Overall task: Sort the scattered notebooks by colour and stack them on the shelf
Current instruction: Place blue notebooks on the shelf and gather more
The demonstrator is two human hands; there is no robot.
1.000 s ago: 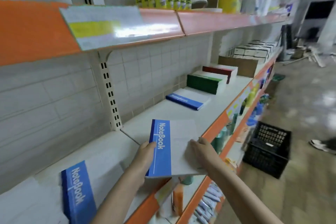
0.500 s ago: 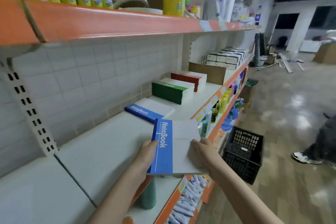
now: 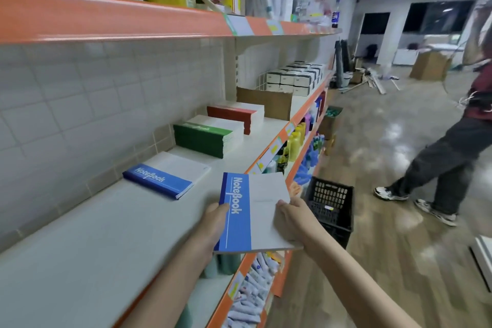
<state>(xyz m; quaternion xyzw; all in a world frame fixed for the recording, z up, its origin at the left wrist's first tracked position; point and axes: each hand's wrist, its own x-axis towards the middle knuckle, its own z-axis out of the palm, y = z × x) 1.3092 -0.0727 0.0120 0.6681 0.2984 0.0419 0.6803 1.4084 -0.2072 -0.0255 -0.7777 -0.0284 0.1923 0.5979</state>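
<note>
Both hands clamp one blue notebook above the shelf front edge: left hand grips its blue spine side, right hand its white side. Farther along the shelf: blue stack, green stack, red stack.

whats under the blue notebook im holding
The held notebook, gripped by the left hand and right hand, hangs over the shelf edge. A lower shelf's tubes show; anything directly beneath is covered.
</note>
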